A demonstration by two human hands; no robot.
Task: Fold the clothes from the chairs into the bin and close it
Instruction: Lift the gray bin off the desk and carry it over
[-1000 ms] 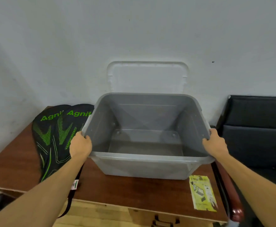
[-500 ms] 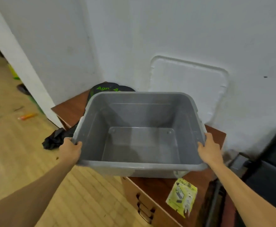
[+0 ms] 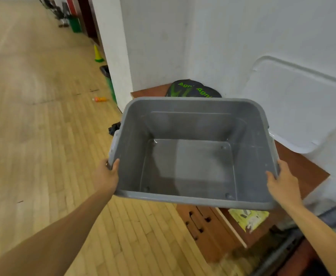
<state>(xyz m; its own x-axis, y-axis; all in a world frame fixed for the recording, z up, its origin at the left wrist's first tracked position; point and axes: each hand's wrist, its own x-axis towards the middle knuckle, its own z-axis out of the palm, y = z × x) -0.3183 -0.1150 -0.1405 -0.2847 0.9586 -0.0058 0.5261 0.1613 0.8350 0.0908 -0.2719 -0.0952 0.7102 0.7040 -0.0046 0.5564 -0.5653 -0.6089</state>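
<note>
Here, a grey plastic bin (image 3: 131, 156) hangs between two bare hands, mouth up, its bare bottom showing. Left hand (image 3: 105, 176) grips the left rim near the front corner. Its fingers (image 3: 115, 165) pinch the lip, thumb inside the bin, the rest outside and mostly hidden. Right hand (image 3: 284, 184) grips the right rim the same way, thumb inside, the others wrapped round the outer edge. The bin is part over the brown wooden surface (image 3: 302, 172), part out over the plank floor (image 3: 43, 136); cannot tell whether its base touches the surface. White lid (image 3: 302, 108) leans against the white wall behind, apart from the bin. Black-and-green bag (image 3: 193, 90) lies on the surface just behind the far rim. Yellow leaflet (image 3: 248, 217) lies on the surface below the near right corner. Drawer fronts (image 3: 199, 226) show under the surface
</note>
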